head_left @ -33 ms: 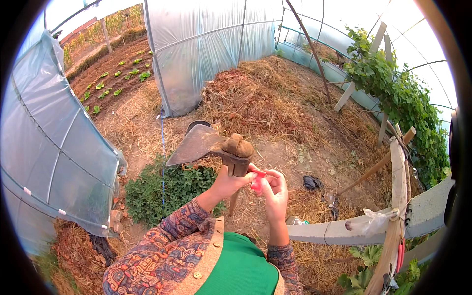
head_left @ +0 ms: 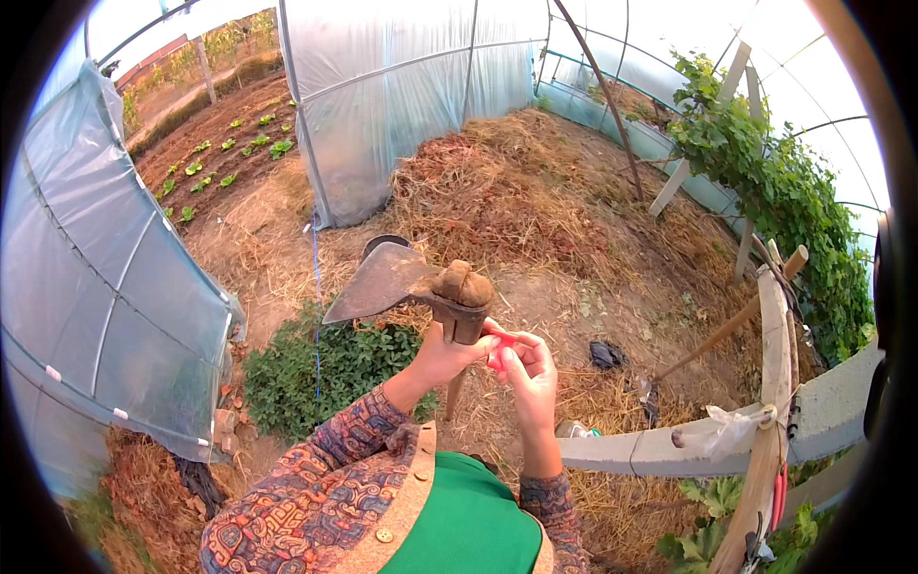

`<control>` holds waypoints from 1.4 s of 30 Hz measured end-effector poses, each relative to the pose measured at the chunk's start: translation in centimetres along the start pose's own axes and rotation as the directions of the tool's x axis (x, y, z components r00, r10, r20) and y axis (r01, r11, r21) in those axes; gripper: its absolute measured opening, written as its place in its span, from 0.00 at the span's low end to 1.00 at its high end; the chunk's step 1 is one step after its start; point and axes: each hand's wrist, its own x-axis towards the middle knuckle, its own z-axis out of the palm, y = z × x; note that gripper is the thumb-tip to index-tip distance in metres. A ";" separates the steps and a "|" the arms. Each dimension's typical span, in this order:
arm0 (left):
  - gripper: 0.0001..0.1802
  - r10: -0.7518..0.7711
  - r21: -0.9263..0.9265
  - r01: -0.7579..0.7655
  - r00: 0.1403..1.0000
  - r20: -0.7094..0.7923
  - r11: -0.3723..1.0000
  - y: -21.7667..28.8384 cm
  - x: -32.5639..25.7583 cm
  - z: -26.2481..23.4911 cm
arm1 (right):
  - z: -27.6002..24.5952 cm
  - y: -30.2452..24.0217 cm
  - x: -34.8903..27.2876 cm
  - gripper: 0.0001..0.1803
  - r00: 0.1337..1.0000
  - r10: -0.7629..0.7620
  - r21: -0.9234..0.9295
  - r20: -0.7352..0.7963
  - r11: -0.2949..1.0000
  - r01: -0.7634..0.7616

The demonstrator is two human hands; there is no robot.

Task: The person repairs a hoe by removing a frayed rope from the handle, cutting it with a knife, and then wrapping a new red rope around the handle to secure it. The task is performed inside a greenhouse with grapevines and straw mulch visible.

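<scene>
A hoe stands head up in front of me, its rusty metal blade [head_left: 379, 283] pointing left and the rounded wooden end of its handle [head_left: 463, 283] poking out of the socket. My left hand [head_left: 442, 362] is closed around the handle just under the socket, its thumb and fingertips reaching to a small, soft-looking red piece [head_left: 497, 357]. From the right, my right hand [head_left: 532, 375] pinches that red piece between thumb and fingers. Fingers cover most of it, so I cannot tell its material. Lower down, the handle [head_left: 453, 394] shows again below my left hand.
Leafy green plants [head_left: 335, 364] grow left of the hoe beside a blue string [head_left: 317, 287]. A concrete beam [head_left: 669, 453] and wooden post [head_left: 776, 373] stand at right, with a clear plastic bag [head_left: 725, 430] on them. Straw [head_left: 507, 201] covers ground ahead.
My right thumb and fingers have shifted slightly over the red piece, and less of it shows. The hoe and my left hand stay put.
</scene>
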 end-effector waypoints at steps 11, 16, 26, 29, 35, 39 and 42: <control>0.12 0.057 -0.021 -0.055 0.993 0.103 0.998 -0.5 0.2 0.9 | -1.2 0.4 0.4 0.06 0.991 -0.120 0.074 -0.061 0.989 0.124; 0.13 0.073 -0.041 -0.069 0.992 0.102 0.997 -0.6 0.2 1.1 | -1.0 0.5 0.4 0.05 0.949 -0.309 -0.114 -0.066 0.947 0.300; 0.13 0.044 -0.057 -0.040 0.995 0.086 0.998 -0.7 0.7 1.1 | -0.6 0.6 0.3 0.05 0.917 -0.395 -0.166 -0.054 0.909 0.382; 0.13 0.009 -0.066 -0.002 0.994 0.112 0.998 -0.1 0.7 1.3 | -0.9 0.9 0.1 0.06 0.928 -0.368 -0.187 -0.055 0.917 0.353; 0.10 0.046 -0.012 -0.045 0.995 0.086 0.999 -0.9 1.1 1.3 | -1.0 -0.1 -0.2 0.05 0.965 -0.256 -0.147 -0.054 0.958 0.246; 0.08 0.095 0.013 -0.097 0.992 0.080 0.995 -0.8 1.4 1.6 | 0.6 -0.8 -0.4 0.10 0.979 -0.106 0.045 -0.172 0.992 0.115; 0.08 0.094 0.005 -0.094 0.994 0.051 0.996 -1.2 1.5 2.1 | -1.1 1.0 -0.2 0.08 0.989 0.096 0.320 -0.108 0.946 -0.057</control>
